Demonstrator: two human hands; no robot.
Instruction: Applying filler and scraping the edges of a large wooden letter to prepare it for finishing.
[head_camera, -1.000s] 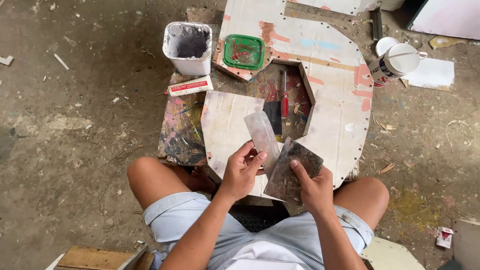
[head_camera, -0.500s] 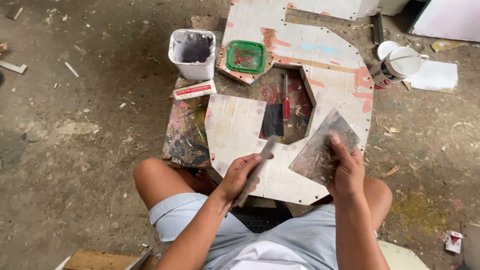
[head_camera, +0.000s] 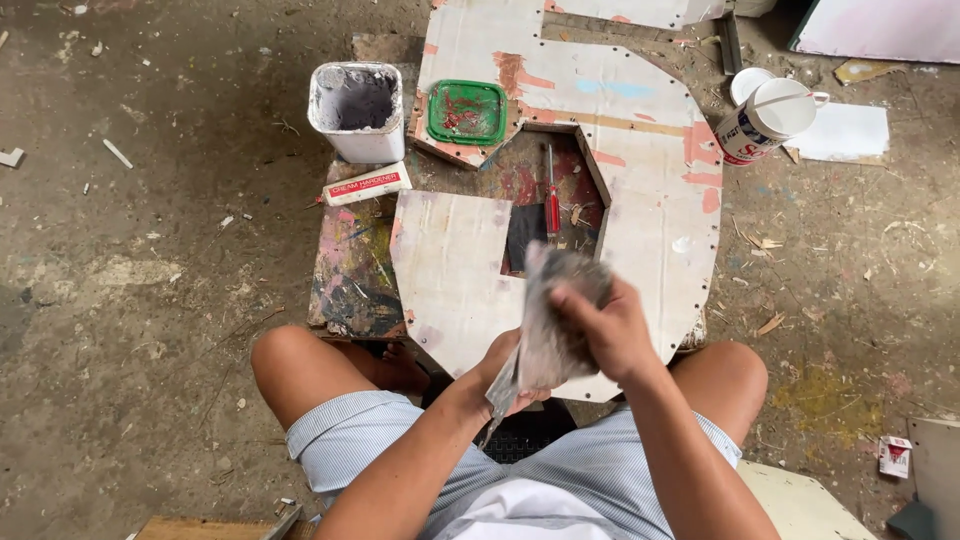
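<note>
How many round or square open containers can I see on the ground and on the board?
3: a white square tub on the floor left of the board, a green tray on the board's top edge, a white can at the right. Others may be hidden.

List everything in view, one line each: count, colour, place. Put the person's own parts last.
tub: 1, white with grey filler inside, upper left of the panel
lid: 1, green, red-smeared, on the panel's top left corner
panel: 1, off-white with orange patches and a cut-out, on the floor ahead of the knees
screwdriver: 1, red handle, inside the cut-out
box: 1, white and red, below the tub
board: 1, paint-stained, under the panel's left edge
can: 1, white, lying right of the panel
sheet: 1, grey, blurred, between both hands
scraper: 1, grey, in the left hand
left hand: lower
right hand: over the sheet
</note>
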